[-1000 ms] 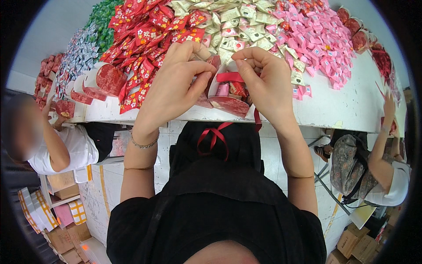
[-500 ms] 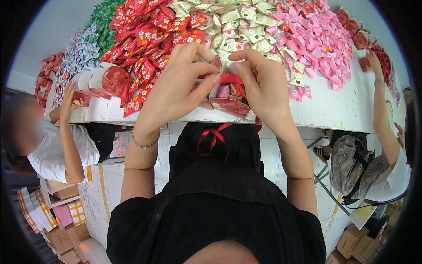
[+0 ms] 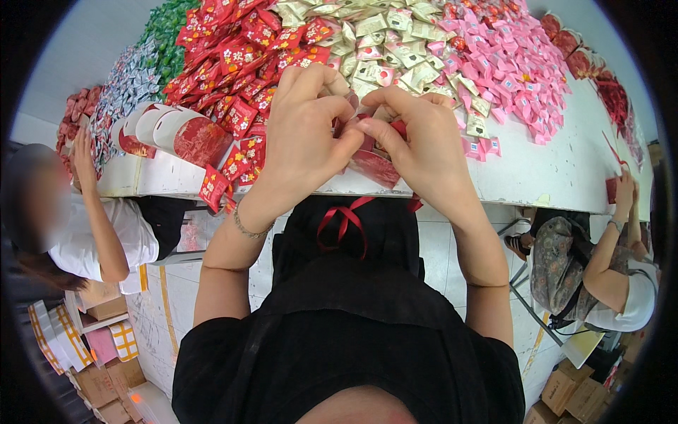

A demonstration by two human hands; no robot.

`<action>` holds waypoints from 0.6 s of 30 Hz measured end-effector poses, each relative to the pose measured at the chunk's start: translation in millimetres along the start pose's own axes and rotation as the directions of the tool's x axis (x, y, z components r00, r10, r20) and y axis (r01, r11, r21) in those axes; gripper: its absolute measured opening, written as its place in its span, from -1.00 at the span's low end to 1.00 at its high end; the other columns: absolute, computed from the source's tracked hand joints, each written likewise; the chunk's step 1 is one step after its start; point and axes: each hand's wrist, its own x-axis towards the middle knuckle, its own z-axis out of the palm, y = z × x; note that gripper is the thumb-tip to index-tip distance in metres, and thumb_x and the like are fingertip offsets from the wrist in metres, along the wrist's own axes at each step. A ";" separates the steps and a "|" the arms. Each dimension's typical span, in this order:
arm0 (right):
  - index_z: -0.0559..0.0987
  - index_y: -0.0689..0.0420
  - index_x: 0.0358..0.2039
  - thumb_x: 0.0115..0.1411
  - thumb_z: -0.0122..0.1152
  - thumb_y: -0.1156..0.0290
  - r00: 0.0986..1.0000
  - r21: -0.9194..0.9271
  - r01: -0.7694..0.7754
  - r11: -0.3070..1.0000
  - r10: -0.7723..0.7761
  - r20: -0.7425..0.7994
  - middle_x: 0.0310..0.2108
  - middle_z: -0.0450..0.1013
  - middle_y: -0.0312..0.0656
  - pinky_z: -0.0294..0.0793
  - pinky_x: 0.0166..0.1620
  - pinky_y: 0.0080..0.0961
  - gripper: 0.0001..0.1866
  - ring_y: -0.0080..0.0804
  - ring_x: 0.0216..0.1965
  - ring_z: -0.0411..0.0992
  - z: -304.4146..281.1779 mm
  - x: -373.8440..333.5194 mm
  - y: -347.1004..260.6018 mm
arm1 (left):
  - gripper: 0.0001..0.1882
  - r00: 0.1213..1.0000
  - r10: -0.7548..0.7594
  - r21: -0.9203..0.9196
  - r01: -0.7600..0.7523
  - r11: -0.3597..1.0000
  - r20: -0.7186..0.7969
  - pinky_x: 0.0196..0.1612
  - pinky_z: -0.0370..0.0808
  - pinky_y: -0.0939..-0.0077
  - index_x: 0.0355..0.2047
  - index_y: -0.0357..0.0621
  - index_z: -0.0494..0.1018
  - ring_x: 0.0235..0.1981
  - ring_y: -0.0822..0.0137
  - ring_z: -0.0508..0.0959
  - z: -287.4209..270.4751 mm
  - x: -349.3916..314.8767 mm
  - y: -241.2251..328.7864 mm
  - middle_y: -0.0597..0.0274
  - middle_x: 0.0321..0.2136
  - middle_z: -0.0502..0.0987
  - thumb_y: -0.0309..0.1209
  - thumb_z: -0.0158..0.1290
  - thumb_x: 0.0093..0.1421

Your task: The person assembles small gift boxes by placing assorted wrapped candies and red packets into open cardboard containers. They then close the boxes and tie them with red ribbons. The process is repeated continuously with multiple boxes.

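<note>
A small red patterned gift box (image 3: 376, 169) with packaged sweets in it is between my hands at the table's near edge. My left hand (image 3: 311, 131) has bent fingers closed at the box's upper left edge. From the right, my right hand (image 3: 425, 138) pinches at its top, with thumb and forefinger close to my left fingertips. Some red ribbon (image 3: 400, 128) shows beneath my right hand. Fingers cover most of the box's top, so the exact hold on flap or ribbon is partly hidden.
Heaps of red packets (image 3: 236, 60), cream packets (image 3: 395, 53) and pink sweets (image 3: 515, 88) cover the table (image 3: 522, 180) beyond my hands. Unfilled red-and-white boxes (image 3: 201, 139) stand at left. Co-workers sit left (image 3: 106, 233) and right (image 3: 621, 275).
My fingertips have come together over the box, hiding more ribbon. The unfilled boxes at left have shifted rightward. The left co-worker's hand has left them; the right co-worker's arm has dropped.
</note>
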 end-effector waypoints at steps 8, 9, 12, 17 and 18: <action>0.50 0.12 -0.36 -0.02 0.06 0.58 0.998 0.075 -0.064 0.995 0.065 -0.011 -0.69 0.45 -0.27 0.23 -0.23 -0.27 -0.83 -0.24 -0.58 0.43 1.4 4.9 13.3 | -0.93 0.996 0.009 -0.081 -0.003 0.997 0.083 -0.20 0.35 0.39 -0.57 -0.25 0.54 -0.27 0.21 0.37 -5.9 1.0 -5.9 0.25 -0.38 0.43 -0.52 0.14 -0.13; 0.49 0.12 -0.35 -0.02 0.05 0.58 0.997 0.104 -0.081 0.991 0.082 -0.005 -0.69 0.44 -0.27 0.23 -0.23 -0.27 -0.81 -0.24 -0.59 0.43 1.0 5.6 12.8 | -0.94 0.996 -0.001 -0.107 0.010 0.994 0.085 -0.20 0.35 0.38 -0.59 -0.24 0.54 -0.27 0.21 0.36 -6.0 0.6 -6.9 0.27 -0.40 0.43 -0.50 0.13 -0.13; 0.46 0.12 -0.31 -0.03 0.04 0.60 0.997 0.067 -0.052 0.996 0.055 -0.047 -0.71 0.43 -0.27 0.23 -0.24 -0.30 -0.78 -0.23 -0.60 0.42 4.1 6.1 12.8 | -0.91 0.998 0.022 -0.123 -0.015 0.992 0.052 -0.18 0.35 0.38 -0.56 -0.25 0.54 -0.25 0.20 0.36 -6.9 0.7 -8.5 0.26 -0.38 0.44 -0.50 0.10 -0.11; 0.47 0.09 -0.29 -0.04 0.04 0.61 0.993 0.027 -0.089 0.996 0.091 -0.071 -0.68 0.43 -0.26 0.21 -0.26 -0.29 -0.75 -0.24 -0.56 0.42 4.2 7.8 7.0 | -0.90 0.992 0.009 -0.055 -0.003 0.998 0.124 -0.15 0.34 0.39 -0.53 -0.28 0.54 -0.22 0.21 0.37 -11.1 -0.5 -7.0 0.21 -0.34 0.44 -0.51 0.10 -0.08; 0.48 0.07 -0.30 -0.05 0.05 0.61 0.994 -0.001 -0.097 0.995 0.097 -0.059 -0.66 0.44 -0.25 0.20 -0.27 -0.29 -0.74 -0.24 -0.55 0.42 2.9 8.0 4.9 | -0.90 0.990 0.007 -0.035 -0.002 0.999 0.143 -0.14 0.33 0.39 -0.50 -0.29 0.54 -0.21 0.22 0.38 -12.7 -0.5 -6.5 0.19 -0.32 0.44 -0.53 0.11 -0.07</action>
